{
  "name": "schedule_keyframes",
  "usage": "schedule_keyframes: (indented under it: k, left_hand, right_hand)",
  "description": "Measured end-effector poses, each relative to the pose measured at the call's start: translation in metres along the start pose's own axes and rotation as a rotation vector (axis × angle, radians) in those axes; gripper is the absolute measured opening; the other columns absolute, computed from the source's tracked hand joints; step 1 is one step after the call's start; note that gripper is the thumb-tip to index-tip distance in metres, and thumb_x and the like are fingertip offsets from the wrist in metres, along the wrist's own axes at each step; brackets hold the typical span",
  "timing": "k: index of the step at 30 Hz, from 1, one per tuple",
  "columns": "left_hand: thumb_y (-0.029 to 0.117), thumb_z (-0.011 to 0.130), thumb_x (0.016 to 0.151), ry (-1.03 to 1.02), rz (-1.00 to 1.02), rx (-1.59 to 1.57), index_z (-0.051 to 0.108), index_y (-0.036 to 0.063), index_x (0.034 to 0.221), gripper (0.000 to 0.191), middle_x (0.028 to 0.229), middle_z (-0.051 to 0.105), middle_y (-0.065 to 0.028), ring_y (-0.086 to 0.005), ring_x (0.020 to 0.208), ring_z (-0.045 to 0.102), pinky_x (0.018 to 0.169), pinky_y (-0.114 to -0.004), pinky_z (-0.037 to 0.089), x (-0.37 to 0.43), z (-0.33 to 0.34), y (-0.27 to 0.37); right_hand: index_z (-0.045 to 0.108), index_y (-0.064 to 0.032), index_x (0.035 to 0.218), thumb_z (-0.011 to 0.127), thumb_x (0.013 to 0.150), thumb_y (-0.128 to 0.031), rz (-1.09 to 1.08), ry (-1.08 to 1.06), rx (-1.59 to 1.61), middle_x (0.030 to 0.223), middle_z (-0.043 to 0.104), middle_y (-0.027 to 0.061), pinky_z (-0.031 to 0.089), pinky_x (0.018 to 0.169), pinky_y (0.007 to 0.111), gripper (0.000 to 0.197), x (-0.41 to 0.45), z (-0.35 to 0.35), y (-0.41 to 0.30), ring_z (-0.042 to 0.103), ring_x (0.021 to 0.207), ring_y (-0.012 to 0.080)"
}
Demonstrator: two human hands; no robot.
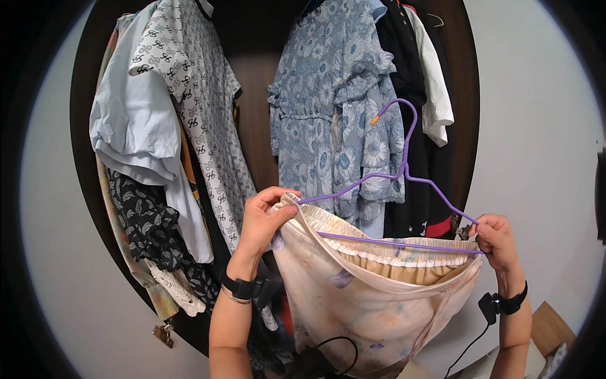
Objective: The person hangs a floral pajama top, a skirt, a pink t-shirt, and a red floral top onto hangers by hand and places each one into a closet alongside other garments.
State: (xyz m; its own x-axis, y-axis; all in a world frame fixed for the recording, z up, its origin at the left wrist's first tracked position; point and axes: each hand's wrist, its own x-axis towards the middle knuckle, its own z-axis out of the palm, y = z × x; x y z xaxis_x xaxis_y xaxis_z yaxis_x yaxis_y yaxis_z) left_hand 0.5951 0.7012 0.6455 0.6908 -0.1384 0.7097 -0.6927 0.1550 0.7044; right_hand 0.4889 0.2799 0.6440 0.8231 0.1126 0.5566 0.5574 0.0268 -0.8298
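Observation:
A cream floral skirt [364, 312] with an elastic waistband hangs between my two hands. Its waist gapes towards me and shows a tan lining [397, 270]. A purple coated-wire hanger [409, 137] with an orange hook tip sits partly inside the waist, its lower bar across the opening and its hook pointing up. My left hand [270, 215] pinches the waistband at the hanger's left end. At the opposite end, my right hand [494, 239] grips the hanger's corner next to the waistband's right edge.
Behind stands a dark wardrobe [258, 113]. On its left hang a patterned white garment [189, 94] and a pale blue one [135, 123]; on its right, a blue floral dress [322, 118] and black garments [407, 189]. Black straps with devices circle both wrists; a cable [466, 353] trails from the right.

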Motion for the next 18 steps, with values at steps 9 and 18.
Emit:
schedule_keyframes:
  k: [9,18]
  left_hand:
    - [0.016,0.059,0.089,0.031,-0.071,-0.420,0.059,-0.0018,0.102,0.022,0.093,0.065,-0.0058,-0.0101,0.081,0.061,0.075,-0.023,0.048,-0.010,0.005,-0.006]
    - [0.012,0.056,0.089,0.117,-0.021,-0.425,0.061,-0.0039,0.100,0.020,0.094,0.065,-0.0073,-0.0116,0.081,0.060,0.077,-0.024,0.047,-0.004,-0.002,-0.031]
  right_hand:
    - [0.061,0.0011,0.078,0.058,0.086,-0.014,-0.013,0.125,0.068,0.054,0.045,-0.0056,0.017,0.037,0.019,0.017,-0.006,-0.011,0.012,0.025,0.040,0.0003]
    - [0.062,0.0025,0.080,0.057,0.087,-0.013,-0.051,0.113,-0.041,0.048,0.037,-0.0086,0.015,0.037,0.020,0.018,-0.002,-0.018,0.004,0.022,0.038,0.0005]
